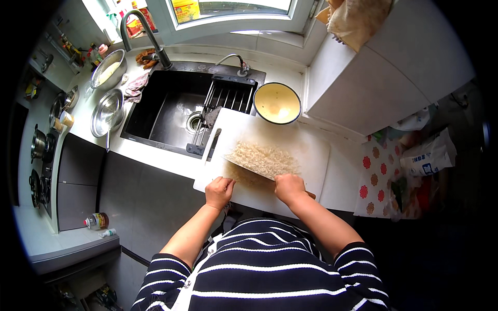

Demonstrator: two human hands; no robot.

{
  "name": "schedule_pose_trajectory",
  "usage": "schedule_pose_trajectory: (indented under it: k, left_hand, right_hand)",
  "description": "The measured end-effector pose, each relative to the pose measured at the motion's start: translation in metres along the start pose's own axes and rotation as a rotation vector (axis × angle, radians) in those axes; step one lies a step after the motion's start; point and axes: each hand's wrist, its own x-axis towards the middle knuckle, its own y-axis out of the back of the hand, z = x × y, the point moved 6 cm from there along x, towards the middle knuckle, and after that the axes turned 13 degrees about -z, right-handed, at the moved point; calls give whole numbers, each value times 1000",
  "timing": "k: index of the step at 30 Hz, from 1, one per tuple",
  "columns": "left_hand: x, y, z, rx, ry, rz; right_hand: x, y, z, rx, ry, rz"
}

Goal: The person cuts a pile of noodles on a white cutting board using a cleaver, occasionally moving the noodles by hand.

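A white cutting board [311,150] lies on the counter and bears a spread heap of finely chopped pale food [262,155], whose kind I cannot make out. My right hand [290,187] is closed round the wooden handle of a kitchen knife [252,170]. Its blade lies along the heap's near side, pointing left, and the handle's end shows right of my fist. Close to the board's near left edge, my left hand [220,193] is curled shut beside some brownish bits; what its fingers hold, if anything, is hidden.
Behind the board stands a cream enamel bowl [277,103] with a dark rim. To the left is a black sink [174,111] with a rack [222,98] and a tall faucet [142,26]. Metal strainers [108,113] sit farther left. A flowered cloth [374,176] with bags lies right.
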Motion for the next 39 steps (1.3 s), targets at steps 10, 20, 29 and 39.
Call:
schedule_pose_trajectory:
  k: [10, 20, 29, 39]
  left_hand:
    - [0, 1, -4, -11, 15, 4]
    - [0, 2, -6, -15, 53, -11]
    - [0, 1, -8, -17, 57, -13]
    - [4, 4, -6, -39, 36, -9]
  right_hand:
    - [-5, 15, 7, 83, -18, 41]
    - [8, 9, 3, -1, -11, -46]
    - [8, 17, 3, 47, -52, -32]
    - [2, 22, 12, 196, -104, 28]
